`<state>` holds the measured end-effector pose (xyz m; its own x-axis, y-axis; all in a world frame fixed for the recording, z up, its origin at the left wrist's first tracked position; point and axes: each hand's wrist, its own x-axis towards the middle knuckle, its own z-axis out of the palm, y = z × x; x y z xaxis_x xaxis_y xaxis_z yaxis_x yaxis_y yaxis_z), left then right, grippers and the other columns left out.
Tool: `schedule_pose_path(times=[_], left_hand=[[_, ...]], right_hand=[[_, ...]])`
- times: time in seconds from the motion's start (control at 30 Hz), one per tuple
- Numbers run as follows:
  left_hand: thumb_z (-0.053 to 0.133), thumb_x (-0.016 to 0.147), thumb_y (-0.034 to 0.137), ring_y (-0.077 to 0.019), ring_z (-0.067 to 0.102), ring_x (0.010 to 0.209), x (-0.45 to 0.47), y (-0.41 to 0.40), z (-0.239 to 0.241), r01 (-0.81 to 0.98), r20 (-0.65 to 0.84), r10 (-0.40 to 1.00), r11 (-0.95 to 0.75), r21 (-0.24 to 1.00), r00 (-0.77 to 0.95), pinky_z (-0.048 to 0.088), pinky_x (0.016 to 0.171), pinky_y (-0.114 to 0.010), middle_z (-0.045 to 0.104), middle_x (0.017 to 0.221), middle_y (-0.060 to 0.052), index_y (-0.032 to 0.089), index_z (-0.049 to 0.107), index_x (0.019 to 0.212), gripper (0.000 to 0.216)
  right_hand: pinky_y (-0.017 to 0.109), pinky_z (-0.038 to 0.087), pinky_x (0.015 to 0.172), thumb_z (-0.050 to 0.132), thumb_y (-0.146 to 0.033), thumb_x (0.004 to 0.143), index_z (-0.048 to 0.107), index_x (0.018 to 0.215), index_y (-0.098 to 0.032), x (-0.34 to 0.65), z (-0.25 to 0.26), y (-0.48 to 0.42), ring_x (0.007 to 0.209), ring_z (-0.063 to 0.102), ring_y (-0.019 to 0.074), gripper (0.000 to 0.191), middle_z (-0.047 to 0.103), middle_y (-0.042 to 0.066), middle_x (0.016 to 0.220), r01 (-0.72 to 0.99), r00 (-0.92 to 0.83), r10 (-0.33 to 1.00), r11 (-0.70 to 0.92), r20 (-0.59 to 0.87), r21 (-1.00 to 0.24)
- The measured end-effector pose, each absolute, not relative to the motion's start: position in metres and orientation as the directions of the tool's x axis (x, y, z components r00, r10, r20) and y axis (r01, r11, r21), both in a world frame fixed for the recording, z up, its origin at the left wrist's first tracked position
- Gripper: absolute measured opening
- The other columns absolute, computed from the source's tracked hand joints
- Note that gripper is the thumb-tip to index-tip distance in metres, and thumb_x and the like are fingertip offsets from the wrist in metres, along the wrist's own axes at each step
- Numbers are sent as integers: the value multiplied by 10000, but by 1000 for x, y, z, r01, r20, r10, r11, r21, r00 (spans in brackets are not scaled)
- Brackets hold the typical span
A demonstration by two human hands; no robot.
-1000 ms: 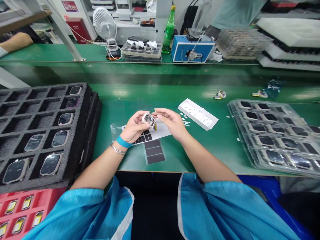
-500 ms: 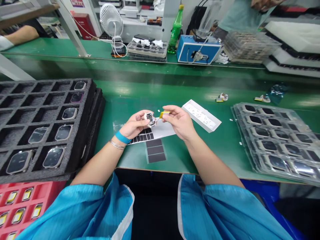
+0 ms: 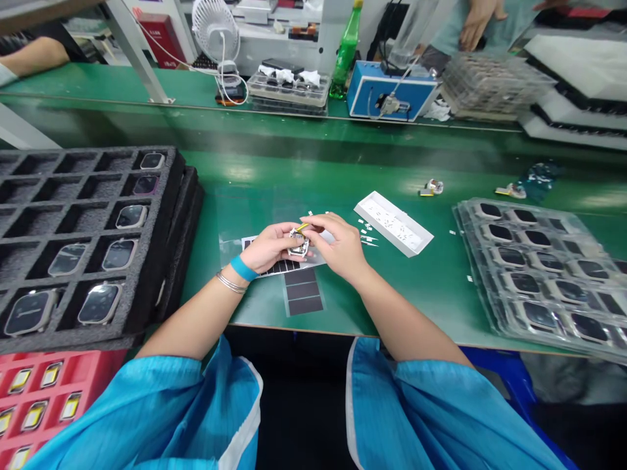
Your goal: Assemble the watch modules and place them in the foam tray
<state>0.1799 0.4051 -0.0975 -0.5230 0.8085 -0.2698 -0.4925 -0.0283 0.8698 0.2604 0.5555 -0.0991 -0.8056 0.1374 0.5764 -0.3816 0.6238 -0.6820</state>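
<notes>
Head view, I record | left hand (image 3: 265, 249): fingers gripping white-rimmed module (image 3: 300, 249) above tabletop (image 3: 431, 274), inward of its near edge | right hand (image 3: 343, 248), nearer: fingers pinching yellow strip (image 3: 302, 227) by its right end | strip at module's far side, long axis slanting toward tabletop's far right corner | contact: I cannot tell

Rough matt foam tray (image 3: 88, 217), glossy smooth green tabletop (image 3: 411, 294), clear shiny plastic trays (image 3: 496, 288)

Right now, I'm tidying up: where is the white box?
In the head view, the white box lies right of centre, between the right hand and the clear trays.
</notes>
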Motion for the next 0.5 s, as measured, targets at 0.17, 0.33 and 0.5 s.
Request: schedule_pose_path(times=[0.17, 0.33, 0.5], left_hand=[[655, 738, 82, -159, 703, 672, 174, 406, -95, -498, -329, 645, -92, 862, -689, 586, 607, -246, 720, 815, -70, 112, 647, 913, 178], [605, 769, 53, -175, 705, 743, 158, 398, -97, -525, -400, 494, -142, 839, -772, 601, 712, -327, 727, 848, -94, 107, 633, 874, 121], [616, 753, 45, -162, 678, 768, 154, 399, -105, -538, -434, 477, -101, 837, -764, 589, 796, -380, 713, 797, -80, 110, 640, 796, 81]], right_hand=[[342, 540, 828, 572, -305, 892, 639, 1127, -242, 248, -114, 560, 938, 659, 178, 252, 704, 48, 1060, -224, -870, 294, 481, 396, -848], [358, 514, 820, 618, -163, 816, 682, 783, -196, 242, -127, 559, 862, 633, 190, 79, 685, 50, 917, -94, -977, 89, 640, 194, -763], [458, 430, 977, 661, -137, 799, 700, 813, -199, 241, -135, 547, 1022, 576, 254, 75, 655, 84, 1026, -125, -977, 7, 793, 214, -596]])
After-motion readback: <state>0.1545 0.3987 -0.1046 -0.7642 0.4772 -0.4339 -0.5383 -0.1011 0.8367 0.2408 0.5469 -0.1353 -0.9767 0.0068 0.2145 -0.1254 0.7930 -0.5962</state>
